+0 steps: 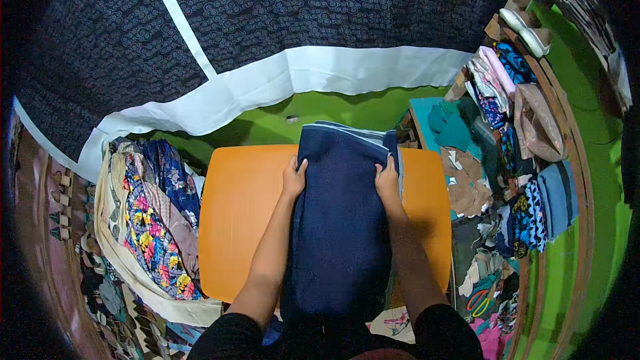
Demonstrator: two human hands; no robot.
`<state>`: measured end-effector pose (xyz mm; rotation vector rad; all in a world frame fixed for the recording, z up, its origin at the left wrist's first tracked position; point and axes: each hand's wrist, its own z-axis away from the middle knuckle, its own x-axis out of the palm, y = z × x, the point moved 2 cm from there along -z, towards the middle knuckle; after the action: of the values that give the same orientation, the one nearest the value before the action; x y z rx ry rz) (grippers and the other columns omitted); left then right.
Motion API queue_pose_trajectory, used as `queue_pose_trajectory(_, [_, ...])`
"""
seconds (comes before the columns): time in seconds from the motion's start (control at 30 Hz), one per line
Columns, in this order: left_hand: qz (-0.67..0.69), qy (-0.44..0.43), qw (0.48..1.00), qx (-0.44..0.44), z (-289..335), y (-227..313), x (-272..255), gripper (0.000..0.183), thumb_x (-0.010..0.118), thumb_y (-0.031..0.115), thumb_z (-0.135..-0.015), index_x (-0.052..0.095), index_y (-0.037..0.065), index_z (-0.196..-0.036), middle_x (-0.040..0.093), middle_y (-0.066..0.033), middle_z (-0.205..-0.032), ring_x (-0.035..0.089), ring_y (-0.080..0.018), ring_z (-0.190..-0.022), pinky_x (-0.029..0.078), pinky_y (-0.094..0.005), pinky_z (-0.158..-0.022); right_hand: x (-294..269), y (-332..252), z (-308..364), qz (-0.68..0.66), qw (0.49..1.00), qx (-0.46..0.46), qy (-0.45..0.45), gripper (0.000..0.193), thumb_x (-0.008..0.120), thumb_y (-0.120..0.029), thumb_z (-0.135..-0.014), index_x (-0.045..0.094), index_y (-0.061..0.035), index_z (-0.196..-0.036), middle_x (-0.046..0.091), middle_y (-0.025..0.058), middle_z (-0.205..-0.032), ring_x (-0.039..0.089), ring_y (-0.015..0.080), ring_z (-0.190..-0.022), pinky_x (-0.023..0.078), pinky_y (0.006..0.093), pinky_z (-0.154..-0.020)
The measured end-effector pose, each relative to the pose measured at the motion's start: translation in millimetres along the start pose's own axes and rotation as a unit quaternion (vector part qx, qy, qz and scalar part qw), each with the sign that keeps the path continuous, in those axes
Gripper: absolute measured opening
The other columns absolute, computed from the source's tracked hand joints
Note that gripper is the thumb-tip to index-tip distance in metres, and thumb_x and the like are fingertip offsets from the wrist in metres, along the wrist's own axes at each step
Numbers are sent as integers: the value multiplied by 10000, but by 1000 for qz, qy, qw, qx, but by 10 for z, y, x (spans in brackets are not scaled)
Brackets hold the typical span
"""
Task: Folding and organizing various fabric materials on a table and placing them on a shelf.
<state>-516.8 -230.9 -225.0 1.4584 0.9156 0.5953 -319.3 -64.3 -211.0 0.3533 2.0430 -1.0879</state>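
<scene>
A folded length of dark navy fabric [341, 220] lies lengthwise across the middle of an orange table [247, 193], its near end running down toward my lap. Several pale-edged layers show at its far end. My left hand [293, 177] grips the fabric's left edge, the thumb on top and the other fingers out of sight beneath. At the right edge, close to the layered corner, my right hand [387, 179] pinches the cloth with its thumb over the top.
Left of the table sits a heap of patterned cloths [157, 220]. On the right, folded fabrics [553, 197] fill a wooden shelf, with white shoes [525, 32] above. Scissors with coloured handles [481, 300] lie among scraps at the lower right. A dark patterned curtain [320, 13] hangs behind.
</scene>
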Motion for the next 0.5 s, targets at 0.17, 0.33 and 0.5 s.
queue_pose_trajectory(0.17, [-101, 39, 994, 9, -136, 112, 135, 236, 579, 223, -783, 510, 5, -726, 530, -157, -628, 512, -271, -578, 402, -338, -559, -36, -6, -135, 46, 997, 64, 16, 429, 518, -226, -813, 428, 95, -1084, 531, 289, -917, 526, 423, -794, 434, 427, -691])
queue_pose_trajectory(0.33, [-290, 62, 949, -107, -221, 228, 135, 373, 639, 351, -709, 464, 28, -647, 507, -159, -596, 498, -345, -581, 376, -402, -527, -83, -49, -320, 69, 995, 63, 39, 384, 640, -259, -716, 554, 84, -867, 565, 248, -778, 543, 388, -724, 430, 414, -647])
queue_pose_trajectory(0.5, [-268, 63, 960, -51, -155, 317, 80, 312, 636, 301, -714, 456, 58, -792, 530, -153, -711, 524, -331, -682, 399, -400, -591, -11, 20, -365, 40, 991, 36, 126, 394, 699, -266, -652, 538, 51, -821, 566, 222, -766, 543, 391, -743, 426, 408, -667])
